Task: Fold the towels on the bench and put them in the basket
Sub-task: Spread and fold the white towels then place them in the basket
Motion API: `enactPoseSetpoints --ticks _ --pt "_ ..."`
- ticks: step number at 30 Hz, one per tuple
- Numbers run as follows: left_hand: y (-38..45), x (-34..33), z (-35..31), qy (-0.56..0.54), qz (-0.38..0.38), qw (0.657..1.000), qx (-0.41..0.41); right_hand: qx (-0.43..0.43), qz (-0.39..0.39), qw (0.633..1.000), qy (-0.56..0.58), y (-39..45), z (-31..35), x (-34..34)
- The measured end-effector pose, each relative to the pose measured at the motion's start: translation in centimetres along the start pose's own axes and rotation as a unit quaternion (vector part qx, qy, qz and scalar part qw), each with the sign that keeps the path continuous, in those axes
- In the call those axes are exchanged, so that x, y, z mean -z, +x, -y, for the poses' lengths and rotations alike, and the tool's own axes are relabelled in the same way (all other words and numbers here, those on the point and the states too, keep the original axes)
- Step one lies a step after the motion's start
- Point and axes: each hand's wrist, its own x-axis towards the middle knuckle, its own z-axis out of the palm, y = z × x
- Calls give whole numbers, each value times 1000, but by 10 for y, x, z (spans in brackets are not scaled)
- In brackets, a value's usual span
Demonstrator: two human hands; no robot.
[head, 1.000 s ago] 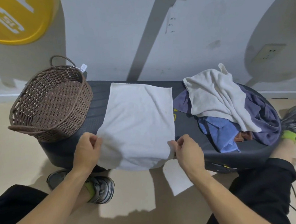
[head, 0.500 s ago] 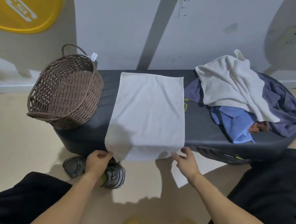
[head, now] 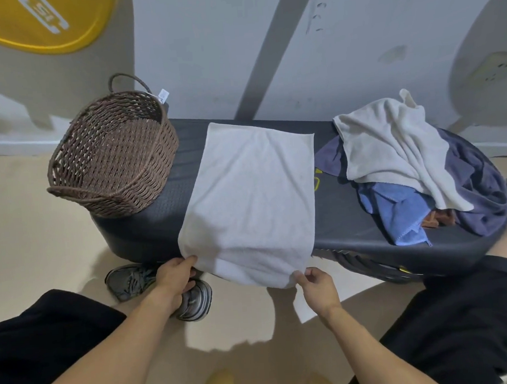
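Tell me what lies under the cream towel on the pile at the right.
Under the cream towel show a dark blue cloth, a light blue cloth and a bit of brown cloth. Anything deeper in the pile is covered.

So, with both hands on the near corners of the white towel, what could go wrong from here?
1. The white towel hangs over the bench edge; if the left hand or right hand slips, it may slide to the floor.
2. The fold may come out skewed, since the corners sit at different heights.
3. The basket overhangs the bench end and could tip.
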Motion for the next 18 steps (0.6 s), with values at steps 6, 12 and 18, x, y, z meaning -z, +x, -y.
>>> enactPoseSetpoints --ticks 6,12,18 --pt "-7 14 -24 147 82 986 2 16 -9 999 33 -15 -5 11" --pt "-14 35 -90 279 147 947 -67 96 94 983 121 -25 43 27" --pt "-12 31 -139 297 133 943 -76 109 113 977 143 -19 106 53"
